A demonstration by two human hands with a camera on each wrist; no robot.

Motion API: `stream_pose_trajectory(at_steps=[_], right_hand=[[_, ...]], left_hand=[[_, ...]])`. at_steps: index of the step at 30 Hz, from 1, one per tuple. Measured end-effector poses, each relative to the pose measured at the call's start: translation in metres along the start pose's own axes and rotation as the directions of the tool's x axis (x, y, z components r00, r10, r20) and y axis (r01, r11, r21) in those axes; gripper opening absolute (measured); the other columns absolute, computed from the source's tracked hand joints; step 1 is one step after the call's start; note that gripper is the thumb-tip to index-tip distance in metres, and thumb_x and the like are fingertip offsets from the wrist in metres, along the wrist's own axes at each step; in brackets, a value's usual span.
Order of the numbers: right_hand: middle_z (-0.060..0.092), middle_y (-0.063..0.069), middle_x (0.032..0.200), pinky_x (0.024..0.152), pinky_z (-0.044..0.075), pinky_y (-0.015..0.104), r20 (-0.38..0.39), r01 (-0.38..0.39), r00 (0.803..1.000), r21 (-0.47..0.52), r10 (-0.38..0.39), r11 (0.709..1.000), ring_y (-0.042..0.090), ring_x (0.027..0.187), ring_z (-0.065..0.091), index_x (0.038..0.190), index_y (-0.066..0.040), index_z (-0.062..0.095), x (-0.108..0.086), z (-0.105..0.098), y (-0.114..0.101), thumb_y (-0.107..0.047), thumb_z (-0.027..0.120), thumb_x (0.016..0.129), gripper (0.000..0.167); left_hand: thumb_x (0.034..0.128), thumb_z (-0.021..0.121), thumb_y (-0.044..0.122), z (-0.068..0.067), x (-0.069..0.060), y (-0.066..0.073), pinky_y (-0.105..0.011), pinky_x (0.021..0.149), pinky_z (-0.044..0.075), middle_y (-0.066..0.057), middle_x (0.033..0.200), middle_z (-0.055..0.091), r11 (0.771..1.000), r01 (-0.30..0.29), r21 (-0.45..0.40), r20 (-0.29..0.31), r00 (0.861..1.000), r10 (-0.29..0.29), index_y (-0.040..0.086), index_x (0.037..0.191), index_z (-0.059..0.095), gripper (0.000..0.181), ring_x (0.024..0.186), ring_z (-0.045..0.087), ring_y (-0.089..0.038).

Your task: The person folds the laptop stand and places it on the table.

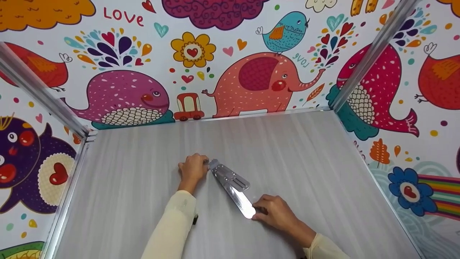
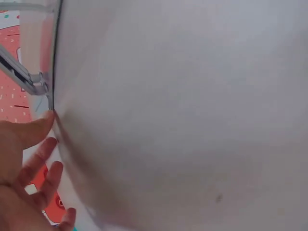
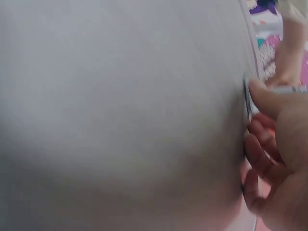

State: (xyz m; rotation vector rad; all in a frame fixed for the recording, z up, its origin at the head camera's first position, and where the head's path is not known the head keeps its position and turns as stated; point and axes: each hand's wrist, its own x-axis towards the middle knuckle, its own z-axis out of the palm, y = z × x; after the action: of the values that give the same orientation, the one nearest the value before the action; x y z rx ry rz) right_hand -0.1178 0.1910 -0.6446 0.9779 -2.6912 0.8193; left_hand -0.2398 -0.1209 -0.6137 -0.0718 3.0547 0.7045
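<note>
A silver metal folding piece with a slotted upper plate lies slantwise on the grey table, its two arms spread slightly apart. The left hand pinches its far, hinged end; in the left wrist view that hand has thumb and index at the metal's end, other fingers loosely bent. At the near, rounded end, the right hand pinches the longer arm by thumb and fingers. The right wrist view shows this hand with its thumb against the metal edge.
The grey wood-grain table surrounds both hands. Metal rails stand at its back corners, and printed walls with cartoon animals enclose the back and sides. A small dark item shows at the left sleeve.
</note>
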Motion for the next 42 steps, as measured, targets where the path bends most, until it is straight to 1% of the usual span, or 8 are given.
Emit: stream_pose_trajectory(at_steps=[4,8,10,14,18,24,33,42], right_hand=[[0.071,-0.007,0.094,0.069,0.051,0.028,0.026,0.107,0.994,-0.048,-0.106,0.993,0.006,0.081,0.061,0.107,-0.018,0.080,0.007,-0.005,0.013,-0.039,0.092,0.070,0.044],[0.069,-0.005,0.094,0.072,0.052,0.026,0.039,0.184,0.982,-0.008,-0.183,0.983,0.008,0.083,0.061,0.107,-0.015,0.081,0.012,-0.006,0.020,-0.035,0.092,0.069,0.044],[0.069,-0.005,0.094,0.073,0.052,0.025,0.043,0.196,0.979,0.024,-0.197,0.980,0.008,0.084,0.062,0.104,-0.014,0.082,0.013,-0.005,0.021,-0.033,0.093,0.070,0.041],[0.070,-0.006,0.092,0.073,0.050,0.025,0.047,0.173,0.983,0.079,-0.177,0.982,0.006,0.084,0.063,0.101,-0.014,0.083,0.015,-0.003,0.020,-0.032,0.093,0.070,0.037],[0.070,-0.008,0.089,0.070,0.047,0.024,0.043,0.154,0.986,0.117,-0.160,0.981,0.004,0.080,0.064,0.099,-0.015,0.084,0.014,0.000,0.017,-0.032,0.093,0.071,0.034],[0.070,-0.010,0.084,0.067,0.041,0.023,0.017,0.175,0.984,0.097,-0.177,0.980,0.002,0.077,0.064,0.093,-0.019,0.084,0.011,0.003,0.015,-0.034,0.093,0.070,0.029],[0.065,-0.013,0.081,0.065,0.034,0.021,-0.011,0.206,0.979,0.034,-0.206,0.978,-0.001,0.072,0.061,0.082,-0.022,0.083,0.008,0.009,0.004,-0.037,0.092,0.071,0.020],[0.063,-0.013,0.077,0.064,0.033,0.021,-0.070,0.209,0.975,-0.038,-0.211,0.977,-0.001,0.067,0.057,0.077,-0.023,0.082,0.004,0.016,-0.009,-0.038,0.092,0.071,0.018]], left_hand=[[0.0881,0.080,0.022,0.005,-0.005,0.002,-0.062,0.087,0.044,-0.003,0.105,0.078,0.995,0.062,-0.082,-0.034,0.997,-0.064,0.017,0.098,0.080,0.011,0.101,0.070,-0.031],[0.0885,0.079,0.022,0.009,-0.007,0.004,-0.063,0.086,0.044,-0.002,0.101,0.079,0.988,0.099,-0.119,-0.058,0.993,-0.106,0.017,0.094,0.080,0.007,0.097,0.071,-0.028],[0.0881,0.079,0.021,0.011,-0.007,0.003,-0.062,0.086,0.045,-0.002,0.100,0.079,0.986,0.110,-0.126,-0.071,0.990,-0.119,0.018,0.092,0.080,0.005,0.097,0.071,-0.027],[0.0869,0.080,0.022,0.012,-0.006,0.000,-0.061,0.086,0.044,-0.001,0.097,0.078,0.983,0.120,-0.142,-0.089,0.987,-0.133,0.018,0.087,0.079,0.004,0.096,0.071,-0.026],[0.0847,0.082,0.022,0.013,-0.005,-0.002,-0.061,0.085,0.044,0.001,0.092,0.077,0.983,0.104,-0.148,-0.104,0.987,-0.120,0.019,0.080,0.076,0.008,0.093,0.070,-0.025],[0.0847,0.082,0.021,0.011,0.000,0.001,-0.059,0.085,0.043,0.002,0.090,0.077,0.987,0.066,-0.148,-0.094,0.992,-0.080,0.020,0.081,0.077,0.007,0.091,0.069,-0.024],[0.0851,0.082,0.020,0.012,0.011,0.015,-0.059,0.087,0.040,0.003,0.090,0.077,0.988,0.061,-0.139,-0.063,0.996,-0.070,0.020,0.080,0.078,0.007,0.093,0.068,-0.023],[0.0864,0.081,0.023,0.018,0.018,0.033,-0.058,0.090,0.040,0.002,0.097,0.079,0.993,0.047,-0.113,-0.046,0.998,-0.052,0.018,0.087,0.081,0.005,0.102,0.067,-0.026]])
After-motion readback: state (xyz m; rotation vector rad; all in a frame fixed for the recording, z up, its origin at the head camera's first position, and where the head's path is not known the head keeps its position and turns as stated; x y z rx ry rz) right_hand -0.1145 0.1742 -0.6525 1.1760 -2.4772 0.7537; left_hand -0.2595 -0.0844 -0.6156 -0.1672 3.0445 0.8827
